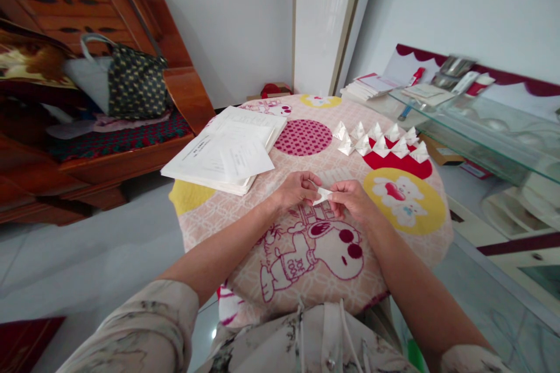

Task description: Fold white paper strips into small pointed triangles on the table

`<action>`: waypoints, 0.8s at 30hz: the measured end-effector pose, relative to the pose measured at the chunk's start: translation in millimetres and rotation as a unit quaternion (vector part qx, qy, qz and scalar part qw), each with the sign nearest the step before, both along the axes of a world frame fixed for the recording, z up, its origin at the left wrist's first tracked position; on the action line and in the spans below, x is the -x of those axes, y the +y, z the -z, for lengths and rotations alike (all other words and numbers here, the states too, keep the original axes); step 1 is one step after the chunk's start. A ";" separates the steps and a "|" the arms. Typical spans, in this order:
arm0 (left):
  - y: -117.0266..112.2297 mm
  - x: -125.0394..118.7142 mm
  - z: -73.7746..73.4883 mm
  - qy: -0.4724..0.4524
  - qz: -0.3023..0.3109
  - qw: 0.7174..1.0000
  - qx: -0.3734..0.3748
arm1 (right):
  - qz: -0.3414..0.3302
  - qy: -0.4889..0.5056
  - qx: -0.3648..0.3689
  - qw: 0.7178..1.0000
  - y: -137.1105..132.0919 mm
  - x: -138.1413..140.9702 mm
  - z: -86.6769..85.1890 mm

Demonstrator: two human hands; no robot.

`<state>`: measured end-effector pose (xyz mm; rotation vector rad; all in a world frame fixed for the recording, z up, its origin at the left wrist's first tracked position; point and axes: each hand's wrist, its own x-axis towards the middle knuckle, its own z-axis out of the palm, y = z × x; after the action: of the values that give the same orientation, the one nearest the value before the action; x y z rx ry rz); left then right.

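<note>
My left hand (296, 189) and my right hand (352, 198) meet over the middle of a small table, both pinching one small piece of folded white paper (324, 195) between their fingertips. The table is covered by a pink cartoon-print cloth (315, 256). Several finished folded white paper shapes (380, 143) lie in rows on the cloth at the far right. A stack of white printed sheets (227, 151) lies at the far left of the table, nearest my left hand.
A wooden bench (131, 145) with a dotted bag (133, 81) stands to the left. A glass counter (494, 128) with papers and small items runs along the right. A white standing air conditioner (321, 23) is behind the table.
</note>
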<state>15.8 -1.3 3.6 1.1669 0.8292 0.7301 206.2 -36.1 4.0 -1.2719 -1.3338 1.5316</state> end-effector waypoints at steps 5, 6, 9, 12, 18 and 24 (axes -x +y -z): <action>0.0 2.0 0.1 0.003 -0.002 1.000 0.000 | 0.014 -0.013 -0.008 1.000 1.1 -9.6 -0.8; 0.1 2.7 0.0 0.000 -0.002 1.000 0.002 | 0.021 -0.011 -0.012 1.000 1.6 -11.3 -0.6; 0.2 4.9 -0.9 -0.010 -0.007 1.000 0.011 | 0.030 -0.002 -0.016 0.999 2.9 -12.9 -0.2; -0.6 4.4 -1.7 -0.011 -0.008 1.000 0.009 | 0.001 -0.004 -0.001 1.000 2.9 -7.8 -0.1; -1.6 0.2 0.1 0.024 0.001 1.000 0.001 | -0.035 -0.007 0.001 0.999 0.1 2.6 3.7; -0.9 -0.4 3.9 0.020 0.042 0.999 0.003 | 0.003 -0.010 -0.016 1.000 -0.3 4.5 6.2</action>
<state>16.2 -2.2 -0.4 1.2061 0.8105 0.6375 201.7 -36.4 -2.2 -1.2729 -1.3598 1.4916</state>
